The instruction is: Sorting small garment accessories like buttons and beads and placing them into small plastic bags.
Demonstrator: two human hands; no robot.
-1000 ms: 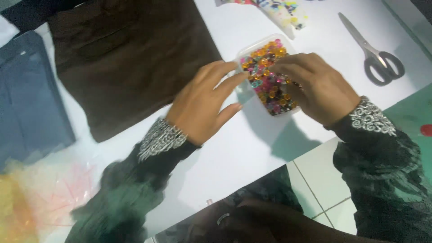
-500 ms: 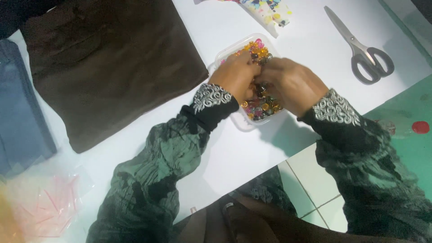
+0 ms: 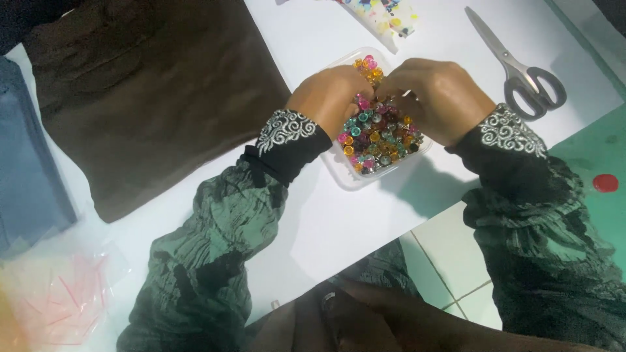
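A clear plastic box point(image 3: 339, 175) full of small coloured beads point(image 3: 378, 137) sits on the white table point(image 3: 339, 215). My left hand point(image 3: 326, 98) reaches into the box from the left, its fingertips curled down among the beads. My right hand point(image 3: 440, 98) comes in from the right, fingers also bent into the beads, close to the left fingertips. Whether either hand pinches a bead is hidden by the knuckles. Both arms wear dark green sleeves with black cuffs and white embroidery.
A brown cloth point(image 3: 143, 98) lies left of the box, a blue cloth point(image 3: 26, 163) at the far left. Grey scissors point(image 3: 521, 72) lie at the right. A patterned bag point(image 3: 391, 16) sits behind the box, a clear bag with pink sticks point(image 3: 59, 293) at lower left.
My left hand moved from the table beside the box into the box. Both hands now meet over the beads, and the left forearm has swung across the table.
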